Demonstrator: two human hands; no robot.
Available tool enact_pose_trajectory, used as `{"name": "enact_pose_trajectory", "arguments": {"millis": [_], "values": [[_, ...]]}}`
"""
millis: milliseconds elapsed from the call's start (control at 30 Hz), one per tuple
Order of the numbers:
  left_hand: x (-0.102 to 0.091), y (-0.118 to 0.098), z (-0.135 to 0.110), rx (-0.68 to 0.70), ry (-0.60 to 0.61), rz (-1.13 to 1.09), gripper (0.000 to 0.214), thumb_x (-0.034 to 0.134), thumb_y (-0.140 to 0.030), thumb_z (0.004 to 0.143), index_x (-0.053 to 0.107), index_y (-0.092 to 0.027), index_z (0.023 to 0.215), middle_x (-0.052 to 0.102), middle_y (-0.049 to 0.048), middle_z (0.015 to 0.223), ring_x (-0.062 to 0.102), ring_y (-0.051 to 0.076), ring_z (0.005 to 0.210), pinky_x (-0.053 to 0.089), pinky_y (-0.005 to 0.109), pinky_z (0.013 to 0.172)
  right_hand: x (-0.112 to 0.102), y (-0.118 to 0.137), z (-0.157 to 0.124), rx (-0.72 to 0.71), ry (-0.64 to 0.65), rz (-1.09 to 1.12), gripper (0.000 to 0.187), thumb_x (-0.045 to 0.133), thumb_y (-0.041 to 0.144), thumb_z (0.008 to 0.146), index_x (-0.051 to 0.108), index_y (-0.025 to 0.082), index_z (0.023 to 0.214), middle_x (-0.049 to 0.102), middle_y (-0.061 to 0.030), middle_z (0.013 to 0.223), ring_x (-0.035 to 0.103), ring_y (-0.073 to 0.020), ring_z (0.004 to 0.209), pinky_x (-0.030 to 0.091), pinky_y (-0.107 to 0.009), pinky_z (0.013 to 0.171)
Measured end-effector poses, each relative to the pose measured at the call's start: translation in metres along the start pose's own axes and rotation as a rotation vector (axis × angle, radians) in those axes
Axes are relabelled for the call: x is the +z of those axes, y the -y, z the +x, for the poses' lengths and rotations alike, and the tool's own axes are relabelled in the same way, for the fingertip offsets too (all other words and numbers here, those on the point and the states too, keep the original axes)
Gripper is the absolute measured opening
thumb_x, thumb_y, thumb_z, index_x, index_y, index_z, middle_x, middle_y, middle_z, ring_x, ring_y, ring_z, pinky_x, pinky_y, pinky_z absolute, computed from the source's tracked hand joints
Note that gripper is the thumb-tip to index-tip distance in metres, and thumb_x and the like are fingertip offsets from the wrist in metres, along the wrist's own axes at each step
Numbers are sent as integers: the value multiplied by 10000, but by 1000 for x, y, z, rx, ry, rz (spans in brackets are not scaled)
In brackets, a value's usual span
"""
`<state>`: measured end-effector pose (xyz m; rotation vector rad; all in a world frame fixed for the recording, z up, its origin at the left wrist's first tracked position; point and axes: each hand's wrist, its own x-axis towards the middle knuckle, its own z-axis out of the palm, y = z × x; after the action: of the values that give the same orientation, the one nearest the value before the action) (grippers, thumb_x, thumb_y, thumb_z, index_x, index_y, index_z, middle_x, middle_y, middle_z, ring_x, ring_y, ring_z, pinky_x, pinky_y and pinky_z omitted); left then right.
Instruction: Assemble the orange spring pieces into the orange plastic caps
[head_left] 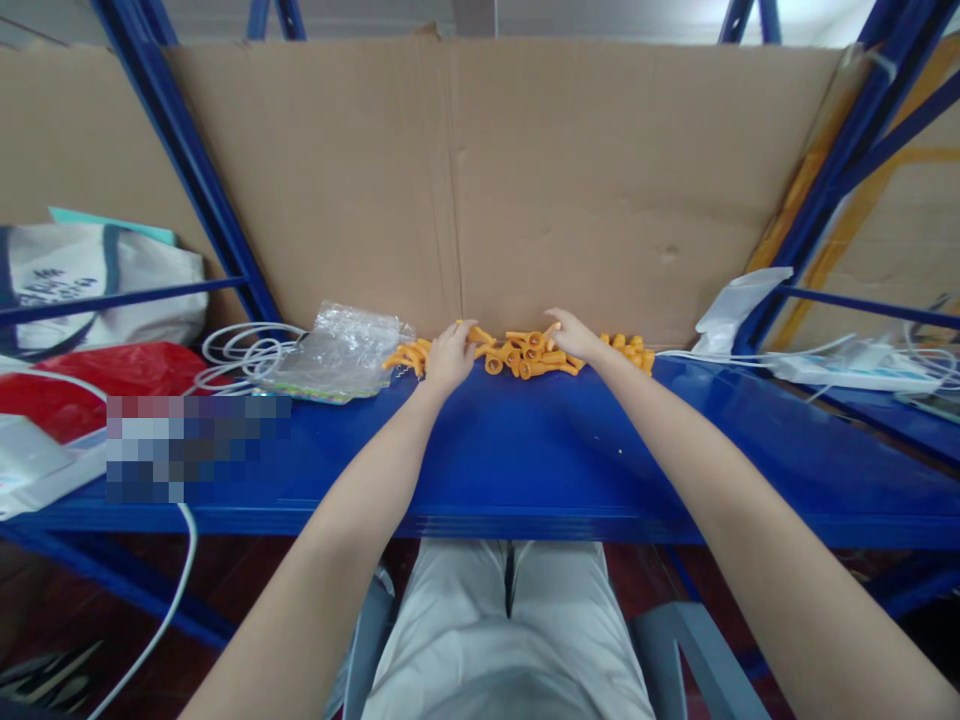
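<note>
Along the back of the blue shelf lies a loose pile of small orange plastic pieces (529, 358) with tube-like stems and flared, hollow ends. At the pile's left side, my left hand (451, 357) is closed with thumb and fingers about one orange piece (480, 335), which sticks out to the right. My right hand (576, 336) reaches in at the other side, its fingers curled on an orange piece (553, 331) at the top of the pile. More orange pieces (634, 350) stand close together just right of my right wrist. Others (407, 356) lie left of my left hand.
Behind the blue shelf (517, 460) rises a cardboard sheet (562, 190). Clear plastic bags (341, 350), coiled white cable (244, 355) and a red bag (142, 375) lie at left. A power strip (851, 368) lies at right, between blue uprights.
</note>
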<state>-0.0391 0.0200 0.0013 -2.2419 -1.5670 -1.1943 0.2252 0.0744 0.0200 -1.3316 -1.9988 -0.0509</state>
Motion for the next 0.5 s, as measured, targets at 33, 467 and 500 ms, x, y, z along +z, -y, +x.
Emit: {"name": "enact_pose_trajectory", "arguments": {"millis": [33, 467, 500], "values": [[1, -1, 0, 12, -1, -24, 447, 538, -116, 911, 597, -173, 1350, 685, 141, 1307, 652, 269, 1215, 501, 391, 1056, -7, -5, -6, 18, 16, 4, 628, 481, 136, 807, 606, 108, 1423, 579, -162, 1516, 507, -282, 1446, 376, -473, 1233], [-6, -17, -2, -173, 123, 52, 285, 645, -404, 945, 614, -203, 1145, 770, 85, 962, 731, 247, 966, 500, 282, 786, -67, -42, -94, 476, -175, -306, 564, 461, 134, 849, 607, 152, 1393, 605, -187, 1472, 542, -356, 1385, 345, -687, 1168], [-6, -18, -3, -150, 158, 74, 288, 647, -411, 941, 622, -197, 1132, 771, 89, 963, 730, 248, 962, 493, 278, 777, -68, -43, -95, 504, -135, -318, 567, 466, 144, 855, 599, 142, 1406, 595, -198, 1481, 534, -365, 1393, 341, -696, 1165]]}}
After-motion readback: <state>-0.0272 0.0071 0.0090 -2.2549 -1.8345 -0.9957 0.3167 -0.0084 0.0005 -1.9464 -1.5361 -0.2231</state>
